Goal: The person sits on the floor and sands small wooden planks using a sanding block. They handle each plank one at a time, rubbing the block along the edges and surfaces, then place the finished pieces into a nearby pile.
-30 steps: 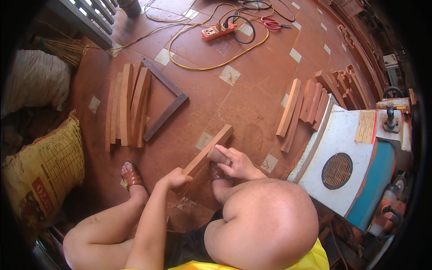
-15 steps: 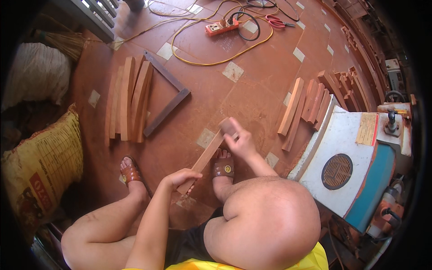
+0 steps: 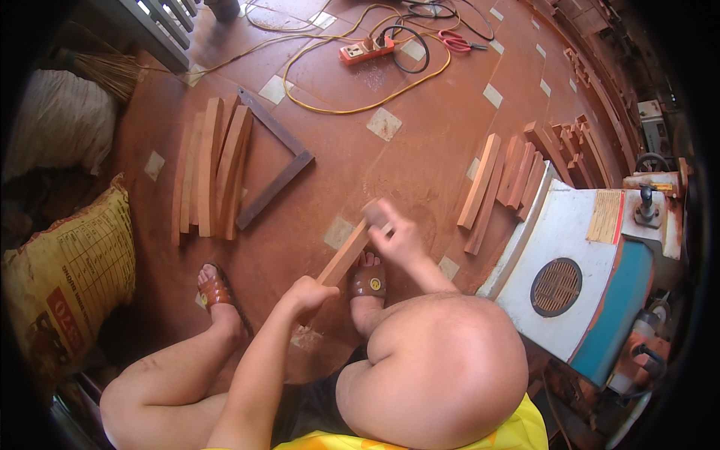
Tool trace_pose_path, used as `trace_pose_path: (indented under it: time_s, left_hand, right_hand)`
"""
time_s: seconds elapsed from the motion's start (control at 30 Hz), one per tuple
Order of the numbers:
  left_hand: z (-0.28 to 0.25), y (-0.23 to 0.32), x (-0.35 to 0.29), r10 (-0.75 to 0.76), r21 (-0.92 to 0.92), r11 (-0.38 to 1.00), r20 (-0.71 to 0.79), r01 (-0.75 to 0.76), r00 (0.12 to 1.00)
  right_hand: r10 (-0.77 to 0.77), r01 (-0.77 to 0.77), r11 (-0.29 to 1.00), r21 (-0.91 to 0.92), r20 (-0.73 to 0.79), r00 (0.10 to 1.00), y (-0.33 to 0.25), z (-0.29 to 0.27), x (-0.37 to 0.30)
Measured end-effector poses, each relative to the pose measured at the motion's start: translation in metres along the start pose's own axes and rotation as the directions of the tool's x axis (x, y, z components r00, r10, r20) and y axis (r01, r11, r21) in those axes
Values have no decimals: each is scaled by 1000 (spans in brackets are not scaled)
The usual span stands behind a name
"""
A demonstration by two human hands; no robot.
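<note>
My left hand [image 3: 311, 295] is closed round the near end of a reddish wooden strip [image 3: 343, 256]. The strip slants up and away to the right, above the floor between my feet. At its far end my right hand [image 3: 396, 235] is closed, blurred by motion. Its fingers hold a small brown block or pad [image 3: 373, 211] against the wood; whether it is sandpaper I cannot tell. My fingers partly cover that pad.
To the left lie a stack of wooden strips [image 3: 208, 169], a dark L-shaped frame [image 3: 274, 189] and a yellow sack [image 3: 71, 274]. More wooden strips [image 3: 480, 181] and a white-and-teal machine [image 3: 574, 255] are at the right. A power strip [image 3: 366, 50] with cables lies far off.
My left hand has turned, its back now facing up over the wooden strip. The right hand, still at the far end, has shifted slightly and is more blurred.
</note>
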State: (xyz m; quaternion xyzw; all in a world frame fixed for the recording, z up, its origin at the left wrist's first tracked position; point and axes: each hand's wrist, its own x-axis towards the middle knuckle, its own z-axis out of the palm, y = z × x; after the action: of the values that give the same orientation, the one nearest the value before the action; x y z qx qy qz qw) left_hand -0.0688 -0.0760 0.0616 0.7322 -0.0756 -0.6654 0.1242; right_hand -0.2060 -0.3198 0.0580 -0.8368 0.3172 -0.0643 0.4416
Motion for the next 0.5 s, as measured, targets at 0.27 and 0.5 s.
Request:
trace_pose_path:
  time_s: [0.27,0.5]
  left_hand:
    - [5,16,-16,-69,28,997,-49,70,996]
    - [-4,16,-24,-92,70,993,-66,97,994]
  right_hand:
    - [-171,174,984,28,-71,983,17,0,-14]
    - [-321,285,947,147,466,825,-30,20,-58]
